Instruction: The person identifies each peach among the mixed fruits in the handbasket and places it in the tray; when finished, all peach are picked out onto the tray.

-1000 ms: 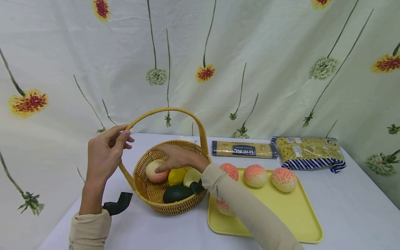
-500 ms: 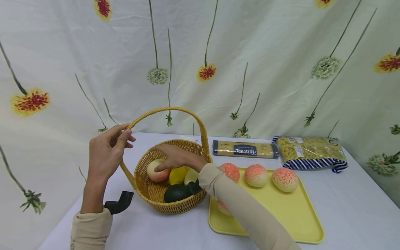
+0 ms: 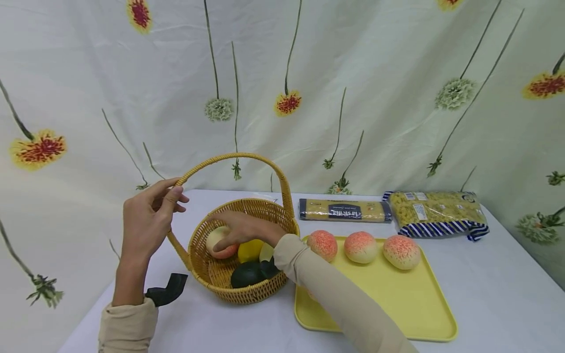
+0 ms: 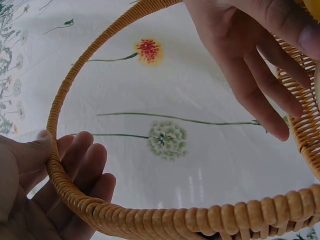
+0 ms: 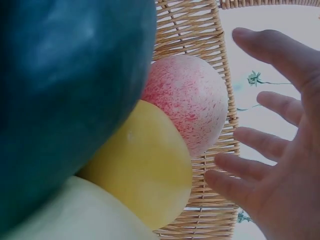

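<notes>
In the head view my left hand (image 3: 147, 220) pinches the left side of the handle (image 3: 238, 156) of a round wicker basket (image 3: 236, 296). The left wrist view shows its thumb and fingers (image 4: 92, 170) around that woven handle. My right hand (image 3: 243, 228) reaches over the basket, above a pink and cream peach (image 3: 215, 239). Its fingers are spread, and the right wrist view shows them apart from the peach (image 5: 190, 100). Beside the peach lie a yellow lemon-like fruit (image 3: 250, 250), a dark green avocado-like fruit (image 3: 244, 275) and a pale round fruit (image 3: 267, 253), partly hidden by my wrist.
To the right stands a yellow tray (image 3: 397, 304) with several peaches (image 3: 361, 247), partly covered by my right sleeve (image 3: 331, 284). Behind it lie a spaghetti pack (image 3: 345, 211) and a bag of short pasta (image 3: 437, 211). A flowered cloth (image 3: 167, 88) hangs behind the table.
My right hand has dipped slightly over the peach, and its forearm has shifted a little left. The left hand keeps its pinch on the handle. The view has shifted slightly.
</notes>
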`<state>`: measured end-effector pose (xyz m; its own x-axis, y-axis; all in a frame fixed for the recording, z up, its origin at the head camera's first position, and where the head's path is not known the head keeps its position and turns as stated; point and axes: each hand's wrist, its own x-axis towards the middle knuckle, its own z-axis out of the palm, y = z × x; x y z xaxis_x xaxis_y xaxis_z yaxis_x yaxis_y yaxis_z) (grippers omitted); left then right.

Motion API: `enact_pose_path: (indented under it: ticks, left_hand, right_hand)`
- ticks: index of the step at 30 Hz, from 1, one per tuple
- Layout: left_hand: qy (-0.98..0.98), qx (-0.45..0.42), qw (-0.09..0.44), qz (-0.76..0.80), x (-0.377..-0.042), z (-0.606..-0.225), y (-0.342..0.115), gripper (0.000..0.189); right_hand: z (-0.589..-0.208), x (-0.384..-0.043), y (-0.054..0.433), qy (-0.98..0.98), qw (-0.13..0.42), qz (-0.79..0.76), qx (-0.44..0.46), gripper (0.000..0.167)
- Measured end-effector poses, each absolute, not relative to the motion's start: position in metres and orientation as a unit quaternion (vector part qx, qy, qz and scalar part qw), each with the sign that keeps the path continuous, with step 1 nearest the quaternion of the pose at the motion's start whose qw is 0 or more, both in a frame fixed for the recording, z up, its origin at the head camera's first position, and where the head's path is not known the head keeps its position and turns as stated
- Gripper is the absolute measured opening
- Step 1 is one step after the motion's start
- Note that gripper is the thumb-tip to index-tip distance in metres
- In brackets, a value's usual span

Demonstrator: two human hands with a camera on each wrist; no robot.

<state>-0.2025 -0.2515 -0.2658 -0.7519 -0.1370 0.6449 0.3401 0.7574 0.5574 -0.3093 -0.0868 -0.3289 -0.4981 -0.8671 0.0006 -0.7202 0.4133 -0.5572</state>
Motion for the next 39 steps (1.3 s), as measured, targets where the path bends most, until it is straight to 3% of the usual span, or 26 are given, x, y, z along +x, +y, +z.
enact_pose_path:
  ticks: [19, 39]
  left_hand:
    - [-0.864, -0.067, 0.353, -0.354, -0.203, -0.265, -0.252, 0.029]
    - [-0.863, -0.069, 0.351, -0.357, -0.203, -0.265, -0.252, 0.030]
  right_hand:
    - [-0.343, -0.315, -0.083, 0.842, 0.206, -0.235, -0.440, 0.070]
    - [-0.351, -0.318, -0.086, 0.847, 0.208, -0.232, -0.431, 0.079]
